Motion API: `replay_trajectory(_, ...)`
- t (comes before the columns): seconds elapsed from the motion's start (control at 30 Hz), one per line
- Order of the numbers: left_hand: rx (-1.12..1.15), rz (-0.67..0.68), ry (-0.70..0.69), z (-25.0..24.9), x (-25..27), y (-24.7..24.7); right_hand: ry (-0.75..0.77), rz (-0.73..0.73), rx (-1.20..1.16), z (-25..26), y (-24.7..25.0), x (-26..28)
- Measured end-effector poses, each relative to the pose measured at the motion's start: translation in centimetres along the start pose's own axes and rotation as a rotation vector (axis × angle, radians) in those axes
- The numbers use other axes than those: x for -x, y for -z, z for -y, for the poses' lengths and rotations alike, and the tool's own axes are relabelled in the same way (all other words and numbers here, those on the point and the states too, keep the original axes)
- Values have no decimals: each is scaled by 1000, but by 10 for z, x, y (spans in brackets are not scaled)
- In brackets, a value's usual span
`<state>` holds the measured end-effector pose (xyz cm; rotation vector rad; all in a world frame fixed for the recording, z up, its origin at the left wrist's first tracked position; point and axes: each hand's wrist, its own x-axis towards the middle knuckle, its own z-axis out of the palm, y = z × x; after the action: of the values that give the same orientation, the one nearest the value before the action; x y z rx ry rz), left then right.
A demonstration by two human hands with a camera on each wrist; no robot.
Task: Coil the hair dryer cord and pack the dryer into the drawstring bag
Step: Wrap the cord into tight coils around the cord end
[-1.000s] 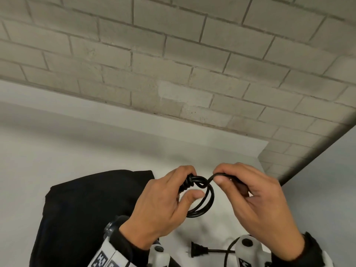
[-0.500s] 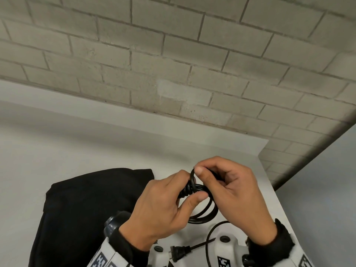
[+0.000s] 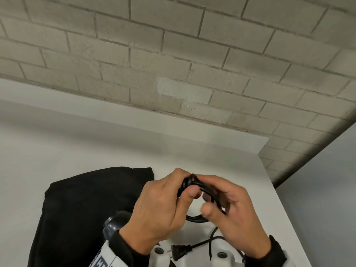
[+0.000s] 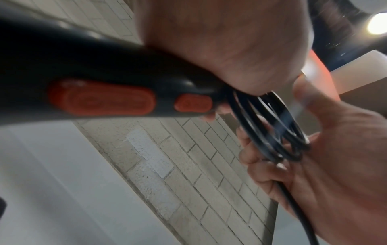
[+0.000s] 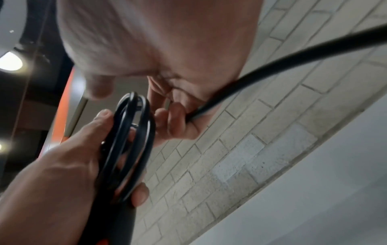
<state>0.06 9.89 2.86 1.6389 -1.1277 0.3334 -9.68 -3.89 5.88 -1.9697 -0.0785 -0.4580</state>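
Head view has both hands up over the table [image 3: 96, 151] and bag [image 3: 86, 209], left hand [image 3: 159, 212] wrapped round the dryer [image 3: 113, 225] handle and coil [image 3: 194, 218], left wrist cam shows the dryer's orange switch [image 4: 100, 97], right wrist cam the right hand [image 5: 157, 46] curled on the cord [image 5: 272, 64].

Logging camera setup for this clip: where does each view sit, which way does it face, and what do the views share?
Head: worn on the head, facing forward and down at the white table, black bag and plug; shows both hands.
Left wrist: looks along the left hand at the dryer handle; right hand opposite.
Right wrist: looks along the right hand; left hand opposite.
Shared: the coiled cord and brick wall.
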Motion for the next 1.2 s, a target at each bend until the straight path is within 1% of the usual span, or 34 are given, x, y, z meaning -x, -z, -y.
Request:
replay_trajectory(0.07, 3, 4, 0, 0, 0, 0, 2, -34, 124, 0, -1, 1)
replay_trajectory(0.13, -18, -4, 2, -1, -1, 0, 38, -56, 199, -1, -1, 1)
replay_trajectory(0.23, -25, 0, 27, -3, -1, 2, 78, -20, 274, -4, 3, -1)
replay_trajectory(0.33, -10, 5, 13, -3, -1, 3, 63, 41, 231, -5, 8, -5)
replay_trajectory(0.43, 7, 11, -8, -2, -2, 4, 95, 78, 253, -7, 11, -8)
replay_trajectory(0.6, -12, 47, -2, -4, -5, 4, 71, 46, 259, -9, 8, -11)
replay_trajectory(0.77, -20, 69, -9, -3, -5, 4, 83, 88, 259, -8, 10, -13)
replay_trajectory(0.83, -31, 58, -10, -3, -4, 4, 89, 91, 255, -9, 9, -13)
replay_trajectory(0.93, -26, 36, 1, -2, -3, 2, 81, 58, 257, -7, 8, -13)
replay_trajectory(1.0, -18, 35, 26, -2, -3, 1, 62, 21, 262, -8, 5, -11)
replay_trajectory(1.07, -26, 28, 46, -2, -3, 0, 61, -61, 289, -11, -1, -7)
replay_trajectory(1.1, -39, 17, 53, -3, -3, 0, 68, -147, 326, -12, -5, -4)
replay_trajectory(1.13, -54, 6, 58, -3, -3, 0, 84, -264, 373, -14, -10, -1)
replay_trajectory(1.2, -80, -19, 67, -5, -4, 0, 169, -519, 478, -17, -21, 5)
